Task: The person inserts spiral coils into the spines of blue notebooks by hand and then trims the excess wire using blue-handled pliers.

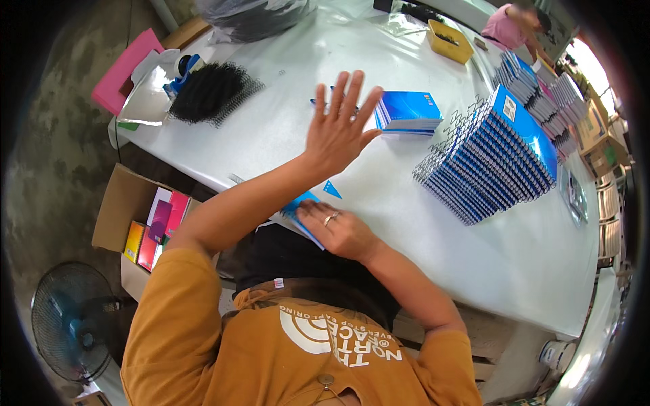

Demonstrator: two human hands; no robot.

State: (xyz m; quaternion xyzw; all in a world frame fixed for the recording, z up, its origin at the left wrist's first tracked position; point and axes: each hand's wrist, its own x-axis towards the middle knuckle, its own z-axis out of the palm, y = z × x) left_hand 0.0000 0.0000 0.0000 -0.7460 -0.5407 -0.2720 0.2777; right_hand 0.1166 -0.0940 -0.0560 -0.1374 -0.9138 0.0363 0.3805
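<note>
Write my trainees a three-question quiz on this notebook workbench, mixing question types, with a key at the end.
1. True or false: the left hand is raised with its fingers spread.
2. Multiple choice: what is the right hand touching?
A) The fan
B) A flat blue item at the table's near edge
C) The cardboard box
3. Short answer: what colour is the open container beyond the short notebook stack?

Key:
1. True
2. B
3. Yellow

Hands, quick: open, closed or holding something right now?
Left hand: open, fingers spread, nothing visibly held.
Right hand: fingers on a blue cover; grip can't be told.
</note>
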